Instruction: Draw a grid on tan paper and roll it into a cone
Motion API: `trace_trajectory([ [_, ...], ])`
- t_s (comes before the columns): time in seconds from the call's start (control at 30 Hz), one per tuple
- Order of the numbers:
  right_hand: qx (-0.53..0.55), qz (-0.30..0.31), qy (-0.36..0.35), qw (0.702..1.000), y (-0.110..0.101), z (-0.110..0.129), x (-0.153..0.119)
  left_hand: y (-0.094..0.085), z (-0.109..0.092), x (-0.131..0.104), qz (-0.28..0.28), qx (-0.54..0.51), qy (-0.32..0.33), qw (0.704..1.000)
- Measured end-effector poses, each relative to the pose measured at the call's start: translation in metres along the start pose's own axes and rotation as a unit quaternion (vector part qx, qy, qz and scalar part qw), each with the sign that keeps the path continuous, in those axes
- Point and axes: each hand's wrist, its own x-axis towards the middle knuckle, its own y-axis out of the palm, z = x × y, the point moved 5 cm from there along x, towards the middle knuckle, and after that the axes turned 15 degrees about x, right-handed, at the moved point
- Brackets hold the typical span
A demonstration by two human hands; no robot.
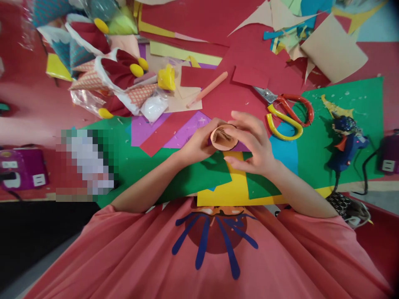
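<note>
My left hand [199, 143] is closed around a small peach paper roll [223, 145], its round open end turned up towards me. Folded or curled layers of paper show inside that end. My right hand [254, 143] is at the roll's right side with its fingers curved and apart. Its index fingertip reaches over the rim and seems to touch the inside, while the thumb stands away from the roll. Scissors [288, 114] with one red and one yellow handle lie beyond my right hand. A peach paper tube [208, 89] rests on the sheets ahead.
Green sheets [174, 176] and a yellow sheet [224, 199] cover the near table. A blue glue gun [347, 151] with a cord lies at right. Paper cones [118, 83] with white trim stand at back left. Paper scraps [296, 37] pile up at back right. A purple power strip [23, 168] is far left.
</note>
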Motion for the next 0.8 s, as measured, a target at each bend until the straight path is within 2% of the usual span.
trace_trajectory([
  [0.1,-0.012,-0.026,-0.047,0.998,-0.005,0.005,-0.001,-0.004,0.001,0.0,-0.016,0.004,-0.019,1.0],
  [0.2,-0.094,0.004,-0.047,0.994,-0.001,0.006,-0.001,-0.002,0.002,-0.001,-0.002,0.023,-0.045,0.999],
  [0.3,-0.121,0.022,0.02,0.992,0.001,0.001,0.0,0.001,0.0,-0.001,0.023,0.047,-0.035,0.998],
  [0.4,-0.057,0.025,0.113,0.992,0.0,-0.006,0.002,0.002,-0.002,0.0,0.03,0.056,-0.02,0.998],
  [0.47,-0.025,0.027,0.141,0.989,0.0,-0.009,0.003,0.003,-0.002,0.001,0.028,0.058,-0.02,0.998],
  [0.6,-0.044,0.04,0.108,0.992,0.002,-0.004,0.005,0.006,-0.002,-0.001,0.037,0.071,-0.025,0.996],
  [0.73,-0.102,0.056,0.109,0.987,0.005,-0.007,0.003,0.007,-0.001,-0.003,0.037,0.09,-0.05,0.994],
  [0.8,-0.113,0.051,0.072,0.99,0.006,-0.006,0.002,0.007,0.0,-0.003,0.03,0.094,-0.063,0.993],
])
